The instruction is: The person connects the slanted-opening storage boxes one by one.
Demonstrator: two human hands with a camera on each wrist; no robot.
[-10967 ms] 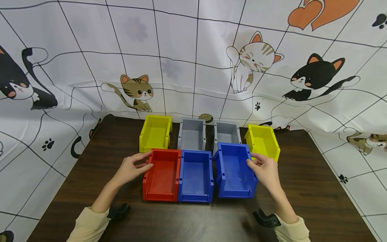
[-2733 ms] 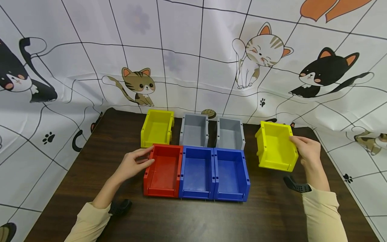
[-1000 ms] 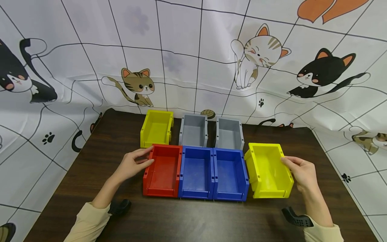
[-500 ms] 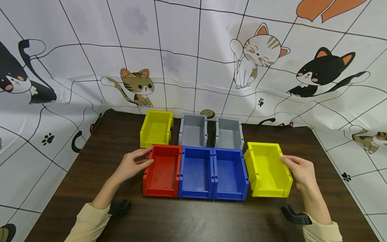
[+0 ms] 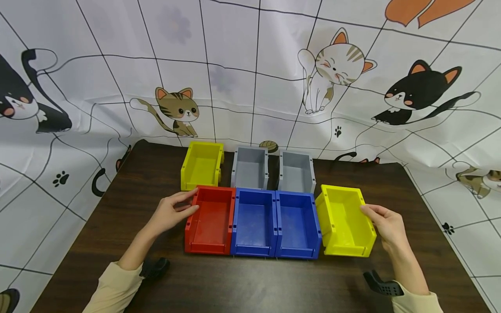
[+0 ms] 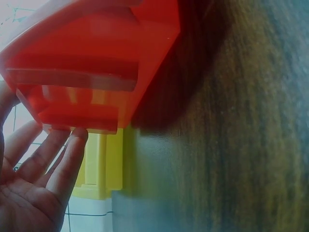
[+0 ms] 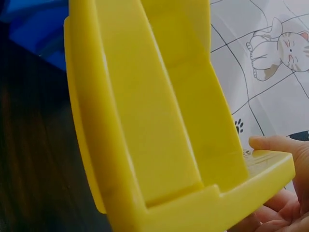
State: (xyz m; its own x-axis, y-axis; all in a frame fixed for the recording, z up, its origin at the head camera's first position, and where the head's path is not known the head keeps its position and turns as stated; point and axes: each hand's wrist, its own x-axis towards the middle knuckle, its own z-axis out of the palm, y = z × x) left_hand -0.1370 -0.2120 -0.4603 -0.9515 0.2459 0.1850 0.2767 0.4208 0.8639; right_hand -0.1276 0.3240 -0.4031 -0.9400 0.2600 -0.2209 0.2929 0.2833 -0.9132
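Observation:
In the head view, my right hand (image 5: 387,224) pinches the right wall of a yellow storage bin (image 5: 346,221), thumb on the inside. This bin is slightly tilted, close beside the right-hand blue bin (image 5: 298,224); the right wrist view shows its side wall (image 7: 140,111) near and large. My left hand (image 5: 168,215) holds the left wall of a red bin (image 5: 211,221), with fingertips against its outer side in the left wrist view. A second blue bin (image 5: 255,221) stands between the red one and the right-hand blue one, walls touching.
Behind the front row stand another yellow bin (image 5: 202,165) and two grey bins, one left (image 5: 250,167) and one right (image 5: 296,171). All sit on a dark wooden table (image 5: 250,287). A cat-print cloth (image 5: 235,78) hangs behind and at the sides.
Earlier my right hand set the blue bin against its neighbour, then lifted the yellow bin from the back row and brought it forward. Lately it edged left. My left hand stayed on the red bin.

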